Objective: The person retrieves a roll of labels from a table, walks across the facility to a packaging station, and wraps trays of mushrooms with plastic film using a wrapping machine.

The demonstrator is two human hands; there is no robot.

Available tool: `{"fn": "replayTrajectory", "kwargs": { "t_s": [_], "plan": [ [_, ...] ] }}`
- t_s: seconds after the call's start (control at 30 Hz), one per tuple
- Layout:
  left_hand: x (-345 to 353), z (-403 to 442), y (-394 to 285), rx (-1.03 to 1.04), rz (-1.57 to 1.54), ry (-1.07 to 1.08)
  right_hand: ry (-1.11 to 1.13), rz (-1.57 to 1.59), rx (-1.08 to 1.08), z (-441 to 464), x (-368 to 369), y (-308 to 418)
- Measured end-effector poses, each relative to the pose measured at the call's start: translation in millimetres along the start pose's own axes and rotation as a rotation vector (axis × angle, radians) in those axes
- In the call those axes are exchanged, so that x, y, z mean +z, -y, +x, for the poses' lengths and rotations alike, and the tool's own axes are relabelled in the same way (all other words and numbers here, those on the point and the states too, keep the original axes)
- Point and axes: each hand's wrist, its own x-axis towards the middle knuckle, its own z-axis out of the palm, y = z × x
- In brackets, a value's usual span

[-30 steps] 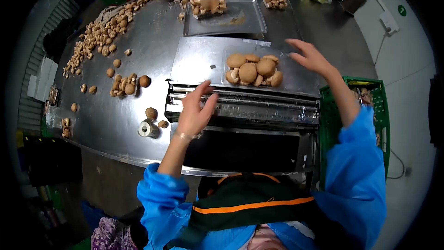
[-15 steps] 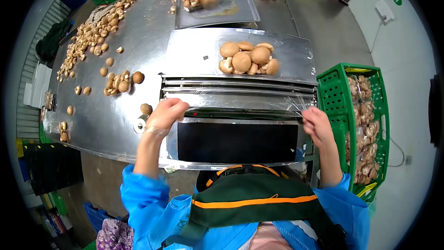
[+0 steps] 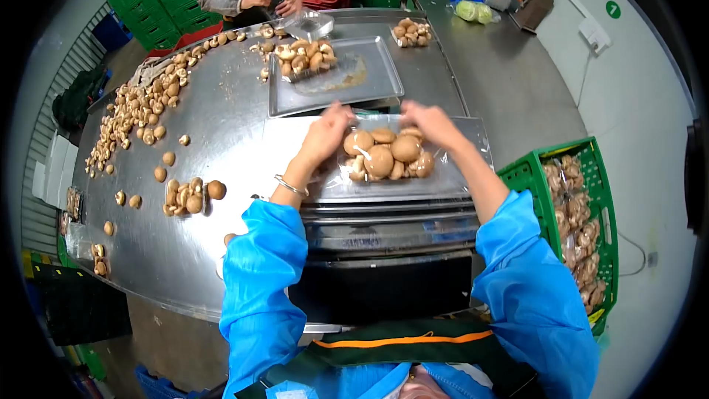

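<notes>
A clear tray of brown mushrooms (image 3: 380, 159) sits on the metal top of the wrapping machine (image 3: 450, 185). Glossy clear plastic film (image 3: 354, 139) lies over the mushrooms. At the tray's far left corner my left hand (image 3: 330, 131) is closed, pinching the film's edge. My right hand (image 3: 432, 125), slightly blurred, grips the film at the far right corner. Both forearms reach over the machine's rollers (image 3: 391, 233) and its black plate (image 3: 384, 288).
Loose mushrooms (image 3: 136, 111) line the table's left side, with a filled tray (image 3: 185, 197) nearer. A metal tray (image 3: 377, 66) bears another filled tray (image 3: 304, 58). A green crate (image 3: 539, 185) of packed mushrooms stands right. Across the table, a co-worker's hands (image 3: 277, 1) hold something dark.
Both my hands have moved from the rollers to beyond the mushroom tray, drawing the film over it. The co-worker's clear tray has left the metal tray, and my view has shifted.
</notes>
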Motion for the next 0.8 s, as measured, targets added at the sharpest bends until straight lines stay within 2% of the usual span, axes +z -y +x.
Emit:
{"fn": "replayTrajectory", "kwargs": {
  "t_s": [0.1, 0.13, 0.2, 0.27, 0.3, 0.37, 0.4, 0.43, 0.47, 0.5, 0.53, 0.57, 0.63, 0.67, 0.77, 0.8],
  "plan": [
    [-15.8, -8.9, -19.0, -0.117, -0.142, 0.273, 0.225, 0.145, 0.094, -18.7, -6.1, 12.8],
    [-25.7, -15.7, -25.3, -0.128, -0.211, 0.445, 0.305, 0.184, 0.123, -28.8, -10.8, 12.8],
    [-40.6, -28.8, -38.6, -0.322, -0.302, 0.655, 0.286, 0.282, 0.266, -52.7, -17.8, 24.1],
    [-46.0, -47.9, -61.4, -0.396, -0.381, 0.666, 0.310, 0.427, 0.349, -73.0, -17.6, 26.2],
    [-46.8, -56.0, -70.9, -0.429, -0.418, 0.661, 0.386, 0.677, 0.427, -82.4, -14.7, 31.9],
    [-45.7, -68.7, -70.0, -0.386, -0.456, 0.645, 0.370, 0.777, 0.366, -89.5, -7.9, 7.1],
    [-49.3, -78.9, -74.6, -0.373, -0.483, 0.641, 0.333, 0.751, 0.306, -104.7, -8.6, 20.3],
    [-55.4, -94.9, -90.8, -0.350, -0.528, 0.684, 0.109, 0.948, 0.443, -118.4, 4.6, 28.5],
    [-58.6, -110.0, -101.9, -0.311, -0.518, 0.712, 0.291, 0.857, 0.328, -145.9, -8.2, 45.4],
    [-62.5, -132.3, -106.6, -0.214, -0.478, 0.716, 0.312, 0.860, 0.391, -171.3, -8.2, 75.7],
    [-60.0, -158.5, -111.5, -0.284, -0.541, 0.689, 0.297, 0.844, 0.328, -196.6, -1.1, 78.0],
    [-59.8, -176.9, -110.1, -0.178, -0.514, 0.745, 0.323, 0.853, 0.338, -215.4, 5.1, 75.7],
    [-62.1, -218.3, -104.5, -0.399, -0.683, 0.791, 0.374, 0.869, 0.359, -249.8, 18.0, 71.0],
    [-62.5, -236.7, -100.0, -0.483, -0.804, 0.806, 0.471, 0.799, 0.293, -262.7, 22.6, 64.4],
    [-50.3, -274.6, -41.9, -0.563, -0.727, 0.801, 0.507, 0.645, 0.403, -267.8, 51.2, 21.3],
    [-41.0, -287.0, -24.4, -0.571, -0.806, 0.676, 0.514, 0.614, 0.431, -265.6, 56.0, 0.7]
  ]
}}
